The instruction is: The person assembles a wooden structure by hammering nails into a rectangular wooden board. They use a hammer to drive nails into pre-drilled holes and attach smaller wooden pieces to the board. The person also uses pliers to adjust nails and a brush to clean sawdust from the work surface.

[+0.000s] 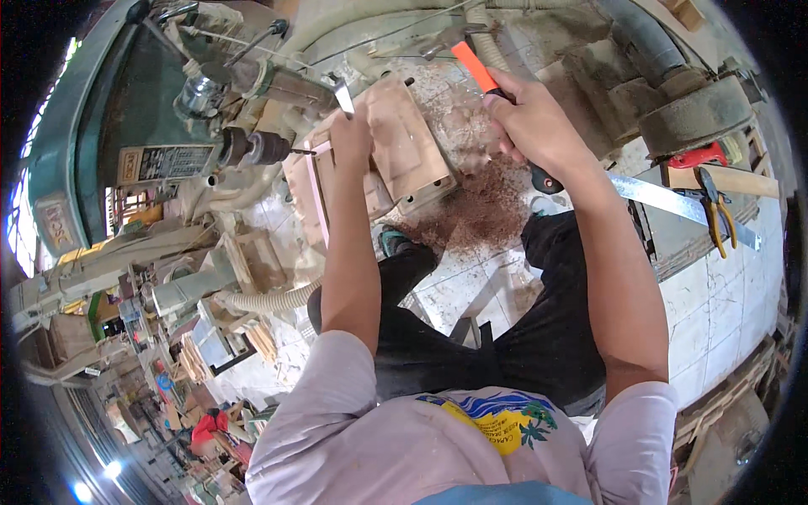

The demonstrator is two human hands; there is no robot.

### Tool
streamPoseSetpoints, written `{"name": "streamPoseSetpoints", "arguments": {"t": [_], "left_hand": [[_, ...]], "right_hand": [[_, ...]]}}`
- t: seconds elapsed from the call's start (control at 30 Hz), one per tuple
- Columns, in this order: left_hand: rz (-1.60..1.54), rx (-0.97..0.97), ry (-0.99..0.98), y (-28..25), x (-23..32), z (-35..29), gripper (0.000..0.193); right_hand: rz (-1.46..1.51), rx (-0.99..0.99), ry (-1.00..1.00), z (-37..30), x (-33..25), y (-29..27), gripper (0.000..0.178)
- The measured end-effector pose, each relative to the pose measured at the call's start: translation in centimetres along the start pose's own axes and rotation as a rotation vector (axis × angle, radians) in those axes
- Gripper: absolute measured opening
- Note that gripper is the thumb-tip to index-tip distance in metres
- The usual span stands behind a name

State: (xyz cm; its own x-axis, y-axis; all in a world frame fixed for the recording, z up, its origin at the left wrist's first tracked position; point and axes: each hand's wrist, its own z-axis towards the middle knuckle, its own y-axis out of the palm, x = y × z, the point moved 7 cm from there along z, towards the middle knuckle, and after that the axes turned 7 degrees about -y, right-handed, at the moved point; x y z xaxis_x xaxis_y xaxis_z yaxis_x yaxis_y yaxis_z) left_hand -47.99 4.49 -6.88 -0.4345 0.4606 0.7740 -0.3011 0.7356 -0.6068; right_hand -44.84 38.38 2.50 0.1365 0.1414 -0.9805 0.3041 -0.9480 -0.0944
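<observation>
My left hand is closed over the pale wooden workpiece, near the pink-edged strip along its left side. A shiny flat metal blade sticks up out of that fist; its handle is hidden. To the right, my right hand is raised and closed around an orange-and-black bar-shaped tool, whose kind I cannot make out. Beneath my right wrist shows the black handle of a handsaw, its long blade reaching right. Left of my left hand, a drill bit points at the wood.
A green drill press fills the upper left. A hammer lies at the far side. Brown sawdust covers the floor between my feet. Pliers and a red-handled tool lie at right. Hoses and wood scraps crowd the left.
</observation>
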Motion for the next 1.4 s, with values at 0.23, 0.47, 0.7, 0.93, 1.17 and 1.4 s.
{"name": "streamPoseSetpoints", "arguments": {"t": [0.23,0.47,0.7,0.93,1.17,1.4], "left_hand": [[0.352,0.189,0.441,-0.3,0.5,-8.6,0.029],[-0.152,-0.340,-0.261,4.0,-4.0,-12.9,0.041],[0.005,-0.455,-0.082,1.9,-3.2,-19.5,0.038],[0.065,-0.441,0.001,-0.1,-0.7,-22.5,0.033],[-0.037,-0.350,0.044,-3.6,-1.7,-23.2,0.031],[-0.058,-0.317,0.037,-4.8,-3.1,-24.9,0.031]], "right_hand": [[-0.253,0.041,-0.097,0.8,0.6,1.1,0.050],[-0.496,0.096,-0.387,-3.0,-3.7,-1.0,0.047],[-0.576,0.500,-0.594,-19.9,-5.2,-11.0,0.041],[-0.013,0.988,-0.099,-27.1,3.0,-18.7,0.018],[0.245,1.023,-0.135,-23.4,5.0,-25.5,0.009],[-0.012,1.022,-0.120,-19.3,4.6,-24.9,0.011]]}}
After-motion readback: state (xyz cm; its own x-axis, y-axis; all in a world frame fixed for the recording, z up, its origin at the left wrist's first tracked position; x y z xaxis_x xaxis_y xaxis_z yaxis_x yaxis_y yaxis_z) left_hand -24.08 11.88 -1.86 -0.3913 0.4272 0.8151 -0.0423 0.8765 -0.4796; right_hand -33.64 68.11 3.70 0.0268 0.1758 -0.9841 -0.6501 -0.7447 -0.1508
